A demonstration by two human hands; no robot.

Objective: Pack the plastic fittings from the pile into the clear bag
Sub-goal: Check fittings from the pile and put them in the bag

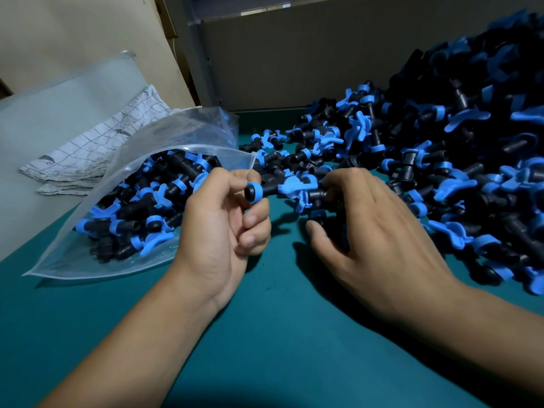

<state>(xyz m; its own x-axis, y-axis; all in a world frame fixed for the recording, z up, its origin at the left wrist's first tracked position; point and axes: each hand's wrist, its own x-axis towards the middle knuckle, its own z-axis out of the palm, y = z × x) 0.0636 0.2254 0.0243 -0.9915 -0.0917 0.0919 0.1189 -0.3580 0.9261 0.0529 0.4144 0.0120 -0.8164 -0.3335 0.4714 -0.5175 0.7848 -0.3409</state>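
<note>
Desk: teal flat desk (279, 334), bearing everything.
Pile: heaped black-and-blue plastic fittings (459, 136), filling the right side, spilling toward the middle.
Bag: clear plastic bag (97, 231) lying at left, mouth facing the pile, part-filled.
Cloth: folded patterned white cloth (97, 151) behind the bag.
Right hand (374, 237): fingers curled, gathering fittings at the pile's edge.
Left hand (223, 231): fingers pinching the bag's rim (251, 160), likely to keep it open, and one black fitting with a blue ring (259, 192).

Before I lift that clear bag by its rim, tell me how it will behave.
The clear bag looks like thin, floppy film, so it would probably sag. Its mouth gapes beside the left hand, so fittings may spill. Partly filled, it is likely fairly heavy.
</note>
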